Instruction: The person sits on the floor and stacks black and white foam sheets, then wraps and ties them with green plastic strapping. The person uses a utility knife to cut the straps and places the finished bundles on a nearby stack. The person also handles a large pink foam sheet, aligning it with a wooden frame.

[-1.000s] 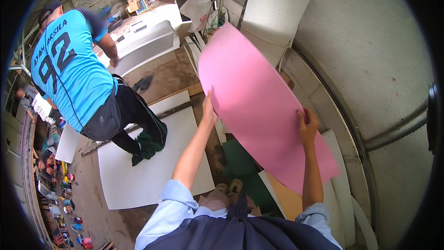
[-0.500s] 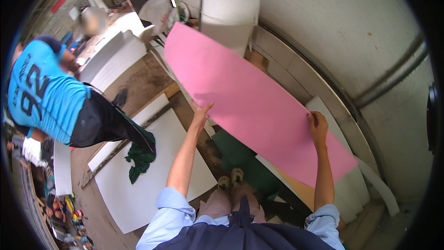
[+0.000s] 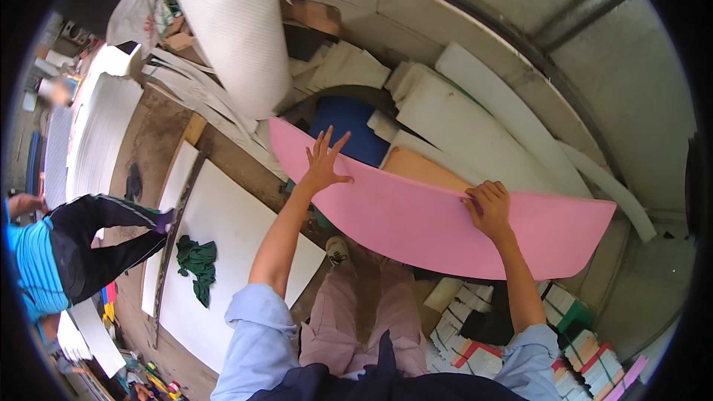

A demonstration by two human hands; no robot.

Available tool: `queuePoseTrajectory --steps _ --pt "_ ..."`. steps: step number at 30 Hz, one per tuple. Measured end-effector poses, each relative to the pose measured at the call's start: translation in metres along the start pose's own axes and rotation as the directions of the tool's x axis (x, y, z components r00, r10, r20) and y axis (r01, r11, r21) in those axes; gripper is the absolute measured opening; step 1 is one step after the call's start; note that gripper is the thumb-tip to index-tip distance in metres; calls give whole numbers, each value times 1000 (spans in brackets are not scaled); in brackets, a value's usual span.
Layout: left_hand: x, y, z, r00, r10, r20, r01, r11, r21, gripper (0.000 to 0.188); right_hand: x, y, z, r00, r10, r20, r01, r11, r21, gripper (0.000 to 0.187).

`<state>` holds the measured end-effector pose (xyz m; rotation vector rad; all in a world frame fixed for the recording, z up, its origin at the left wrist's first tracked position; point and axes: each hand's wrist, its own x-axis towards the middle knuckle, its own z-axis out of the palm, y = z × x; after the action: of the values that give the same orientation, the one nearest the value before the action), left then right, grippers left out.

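Observation:
A large pink foam sheet (image 3: 416, 230) stands on its long edge in front of my legs, its upper edge running across from left to right. My right hand (image 3: 490, 210) has its fingers curled over that upper edge, right of the middle. Against the near face, toward the left end, my left hand (image 3: 323, 169) is raised with fingers spread; whether its palm touches the sheet I cannot tell. Behind the sheet are a blue round container (image 3: 349, 128) and a tan board (image 3: 427, 169), both partly hidden by it.
White boards (image 3: 475, 130) lean along the wall, beside a tall white roll (image 3: 230, 30). A large white sheet (image 3: 238, 252) lies on the floor with a dark green cloth (image 3: 197, 263) on it. Bundled white strips (image 3: 468, 327) stack near my right foot. A person in blue (image 3: 44, 267) is at far left.
The pink sheet has come down from a slanted hold to stand on edge. My left hand has let go of its edge and spread its fingers. The view has shifted, showing the floor stacks.

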<state>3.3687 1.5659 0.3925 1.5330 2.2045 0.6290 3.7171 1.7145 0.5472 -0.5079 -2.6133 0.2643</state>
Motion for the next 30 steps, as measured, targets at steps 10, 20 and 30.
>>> queuePoseTrajectory --steps 10,20,30 --pt "1 30 123 903 362 230 -353 932 -79 30 -194 93 63 908 389 155 -386 921 -52 14" --pt "48 58 224 868 460 188 -488 859 153 27 -198 185 149 297 724 622 -654 629 -420 19" --pt "111 40 277 881 449 149 -472 859 198 28 -167 267 286 595 709 379 -729 675 -118 37"
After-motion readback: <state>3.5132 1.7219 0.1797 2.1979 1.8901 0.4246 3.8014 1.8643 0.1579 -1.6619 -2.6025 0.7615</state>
